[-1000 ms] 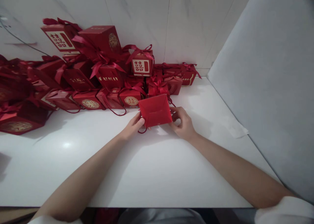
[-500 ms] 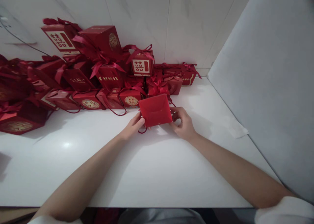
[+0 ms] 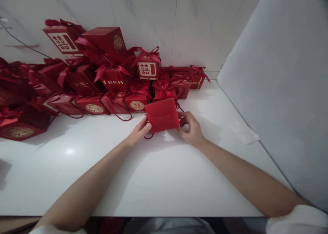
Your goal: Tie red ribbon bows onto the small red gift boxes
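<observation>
Between my two hands is a red gift box point(image 3: 163, 116), tilted so that a plain face with a folded flap shows toward me. My left hand point(image 3: 140, 131) grips its left side, the thumb on the near edge and the other fingers mostly hidden behind. On the right side, my right hand point(image 3: 191, 128) is closed on the box with bent fingers. A dark red cord point(image 3: 149, 137) hangs below the lower left corner, and more cord shows by the upper right corner. The box's far side is hidden.
Many red gift boxes with ribbons, such as one with a round gold emblem point(image 3: 137, 105), are piled along the tiled wall point(image 3: 148, 18). A grey-white panel point(image 3: 279, 90) bounds the white table point(image 3: 179, 186) on the right. A white scrap point(image 3: 247, 135) lies beside it.
</observation>
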Action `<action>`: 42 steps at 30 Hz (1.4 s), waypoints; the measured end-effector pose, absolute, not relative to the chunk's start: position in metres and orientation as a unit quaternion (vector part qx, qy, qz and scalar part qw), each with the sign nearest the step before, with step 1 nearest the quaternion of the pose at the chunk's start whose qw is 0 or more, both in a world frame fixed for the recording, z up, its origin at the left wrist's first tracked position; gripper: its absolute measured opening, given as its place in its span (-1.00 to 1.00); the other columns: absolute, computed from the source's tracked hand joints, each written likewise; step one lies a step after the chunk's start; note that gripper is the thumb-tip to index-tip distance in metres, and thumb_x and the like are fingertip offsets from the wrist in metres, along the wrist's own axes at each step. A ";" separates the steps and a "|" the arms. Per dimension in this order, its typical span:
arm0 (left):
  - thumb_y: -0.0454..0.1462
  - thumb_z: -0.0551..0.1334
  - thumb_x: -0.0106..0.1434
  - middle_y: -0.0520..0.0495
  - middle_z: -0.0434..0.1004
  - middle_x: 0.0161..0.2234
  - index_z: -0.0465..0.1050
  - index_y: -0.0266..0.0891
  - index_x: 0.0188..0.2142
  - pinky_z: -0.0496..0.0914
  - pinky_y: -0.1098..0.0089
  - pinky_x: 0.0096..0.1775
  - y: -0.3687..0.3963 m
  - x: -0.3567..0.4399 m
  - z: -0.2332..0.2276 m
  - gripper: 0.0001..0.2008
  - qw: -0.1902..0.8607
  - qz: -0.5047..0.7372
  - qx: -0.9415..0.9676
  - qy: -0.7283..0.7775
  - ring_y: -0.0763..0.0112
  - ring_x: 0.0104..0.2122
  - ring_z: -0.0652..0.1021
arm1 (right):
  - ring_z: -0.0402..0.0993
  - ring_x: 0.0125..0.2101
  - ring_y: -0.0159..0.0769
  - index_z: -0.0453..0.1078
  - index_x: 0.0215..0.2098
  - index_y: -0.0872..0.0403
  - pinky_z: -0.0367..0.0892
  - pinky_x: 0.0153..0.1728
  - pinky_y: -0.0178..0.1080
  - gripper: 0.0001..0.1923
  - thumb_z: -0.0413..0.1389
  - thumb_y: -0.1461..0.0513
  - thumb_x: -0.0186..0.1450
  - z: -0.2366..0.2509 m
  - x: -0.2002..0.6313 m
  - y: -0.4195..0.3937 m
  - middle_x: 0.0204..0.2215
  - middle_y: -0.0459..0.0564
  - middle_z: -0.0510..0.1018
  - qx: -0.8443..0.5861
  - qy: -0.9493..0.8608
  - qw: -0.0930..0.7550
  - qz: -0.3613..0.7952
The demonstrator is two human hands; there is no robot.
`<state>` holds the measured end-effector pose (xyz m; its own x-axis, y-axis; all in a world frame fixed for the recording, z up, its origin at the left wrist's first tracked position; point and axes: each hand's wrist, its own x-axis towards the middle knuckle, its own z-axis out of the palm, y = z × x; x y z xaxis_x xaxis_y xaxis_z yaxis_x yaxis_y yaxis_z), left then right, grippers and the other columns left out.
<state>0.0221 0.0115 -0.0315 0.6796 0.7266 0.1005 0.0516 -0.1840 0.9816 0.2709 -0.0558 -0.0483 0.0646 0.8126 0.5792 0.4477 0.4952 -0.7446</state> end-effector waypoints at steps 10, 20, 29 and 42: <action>0.13 -0.02 0.37 -0.17 0.55 -0.31 0.35 -0.30 -0.08 0.37 0.30 -0.19 0.011 0.022 -0.031 -0.46 0.572 0.286 0.716 0.279 0.24 -0.26 0.55 | 0.43 -0.42 -0.34 0.28 0.13 -0.05 0.50 -0.39 -0.22 -0.54 0.17 0.23 0.26 -0.047 0.271 -0.057 -0.19 0.00 0.42 -0.465 -0.667 0.557 0.169; 0.16 -0.05 0.36 -0.19 0.55 -0.30 0.36 -0.30 -0.11 0.37 0.29 -0.19 0.011 0.023 -0.031 -0.43 0.572 0.286 0.717 0.278 0.23 -0.27 0.55 | 0.45 -0.40 -0.33 0.26 0.15 -0.06 0.50 -0.39 -0.22 -0.53 0.18 0.19 0.28 -0.047 0.272 -0.056 -0.15 0.03 0.41 -0.454 -0.673 0.557 0.174; 0.15 -0.04 0.36 -0.18 0.56 -0.30 0.35 -0.29 -0.11 0.37 0.29 -0.18 0.011 0.022 -0.032 -0.44 0.571 0.284 0.714 0.288 0.24 -0.26 0.55 | 0.43 -0.41 -0.34 0.26 0.14 -0.05 0.49 -0.37 -0.20 -0.55 0.16 0.14 0.31 -0.047 0.272 -0.056 -0.16 0.03 0.41 -0.455 -0.673 0.554 0.181; 0.16 -0.02 0.35 -0.17 0.57 -0.30 0.36 -0.28 -0.10 0.37 0.29 -0.20 0.012 0.023 -0.033 -0.45 0.567 0.288 0.716 0.289 0.26 -0.28 0.55 | 0.44 -0.41 -0.32 0.26 0.13 -0.05 0.49 -0.38 -0.20 -0.56 0.17 0.11 0.31 -0.050 0.272 -0.054 -0.17 0.03 0.42 -0.452 -0.674 0.557 0.177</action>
